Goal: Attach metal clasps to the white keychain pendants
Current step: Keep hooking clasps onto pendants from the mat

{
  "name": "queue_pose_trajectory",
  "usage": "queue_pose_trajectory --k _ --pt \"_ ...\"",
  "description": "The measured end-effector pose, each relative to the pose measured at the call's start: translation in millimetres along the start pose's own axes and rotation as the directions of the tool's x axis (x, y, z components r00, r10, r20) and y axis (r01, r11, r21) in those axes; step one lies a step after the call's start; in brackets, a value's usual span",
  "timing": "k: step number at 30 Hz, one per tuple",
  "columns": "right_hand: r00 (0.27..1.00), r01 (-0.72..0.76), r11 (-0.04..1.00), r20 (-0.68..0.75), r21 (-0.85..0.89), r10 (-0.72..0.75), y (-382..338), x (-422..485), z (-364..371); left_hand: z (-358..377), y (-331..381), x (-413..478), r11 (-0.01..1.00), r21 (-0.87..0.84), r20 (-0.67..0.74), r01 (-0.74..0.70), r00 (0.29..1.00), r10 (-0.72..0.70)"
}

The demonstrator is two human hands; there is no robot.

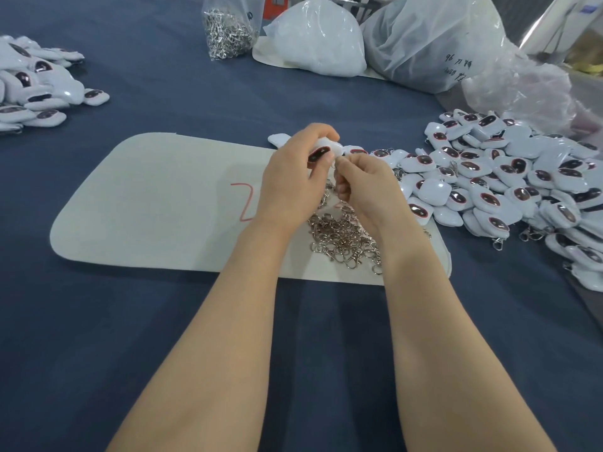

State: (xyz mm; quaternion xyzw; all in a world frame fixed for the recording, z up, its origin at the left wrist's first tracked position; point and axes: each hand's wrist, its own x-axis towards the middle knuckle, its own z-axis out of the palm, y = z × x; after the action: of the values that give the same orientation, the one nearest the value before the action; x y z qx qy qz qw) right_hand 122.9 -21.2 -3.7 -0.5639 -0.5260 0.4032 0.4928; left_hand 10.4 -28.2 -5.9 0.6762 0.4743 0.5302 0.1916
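Left hand (293,177) grips a white pendant (323,151) as right hand (367,187) pinches a clasp (333,165) at its edge; loose clasps (346,236) and heaped pendants (489,177) suggest much work remains.

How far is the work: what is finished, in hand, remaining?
Finished: some pendants in the right pile carry clasps. In hand: the left hand holds one pendant; the right hand pinches a clasp at its edge. Remaining: loose clasps on the mat, a bag of clasps.

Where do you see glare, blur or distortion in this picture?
Head view: faint shadows on the dark blue cloth; glare spots on the glossy white pendants; wide-angle bending at the edges; the far clear bag of metal clasps slightly soft.
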Motion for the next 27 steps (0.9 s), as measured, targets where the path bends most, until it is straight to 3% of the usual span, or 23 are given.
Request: queue_pose_trajectory --k 2,4,7,10,13,15,21,25,27 --pt "0.994 0.076 0.997 -0.079 0.03 -0.074 -2.2 -2.4 6.1 -0.8 1.8 1.0 0.99 -0.104 -0.077 0.1 0.991 -0.108" --pt "0.98 0.171 0.985 -0.107 -0.001 -0.17 -4.0 -3.9 11.1 -1.8 2.2 4.3 0.898 -0.339 -0.115 0.281 0.935 -0.336" --pt "0.964 0.247 0.965 -0.076 -0.092 -0.254 -5.0 -6.2 15.1 -6.2 1.0 8.4 0.504 -0.701 0.103 0.504 0.771 -0.628" --pt "0.946 0.306 0.942 -0.064 -0.137 -0.317 -4.8 -7.9 17.9 -11.8 0.9 9.0 0.118 -0.828 0.329 0.548 0.645 -0.69" --pt "0.941 0.317 0.936 -0.073 -0.156 -0.331 -4.6 -8.3 19.2 -14.3 -0.1 8.7 -0.036 -0.828 0.432 0.559 0.597 -0.675" --pt "0.948 0.293 0.938 -0.069 -0.187 -0.31 -3.9 -7.3 17.6 -13.3 0.1 8.1 0.004 -0.811 0.424 0.585 0.594 -0.684" --pt "0.974 0.204 0.954 -0.053 -0.221 -0.221 -4.6 -3.9 11.3 -8.8 0.2 7.3 0.396 -0.738 0.2 0.547 0.737 -0.646" --pt "0.986 0.136 0.972 -0.068 -0.194 -0.151 -4.8 -2.8 8.9 -4.8 -0.5 5.7 0.766 -0.501 0.013 0.403 0.889 -0.459" --pt "0.991 0.104 0.978 -0.069 -0.182 -0.118 -5.3 -1.8 6.8 -3.6 0.5 4.6 0.893 -0.348 -0.027 0.286 0.949 -0.314"
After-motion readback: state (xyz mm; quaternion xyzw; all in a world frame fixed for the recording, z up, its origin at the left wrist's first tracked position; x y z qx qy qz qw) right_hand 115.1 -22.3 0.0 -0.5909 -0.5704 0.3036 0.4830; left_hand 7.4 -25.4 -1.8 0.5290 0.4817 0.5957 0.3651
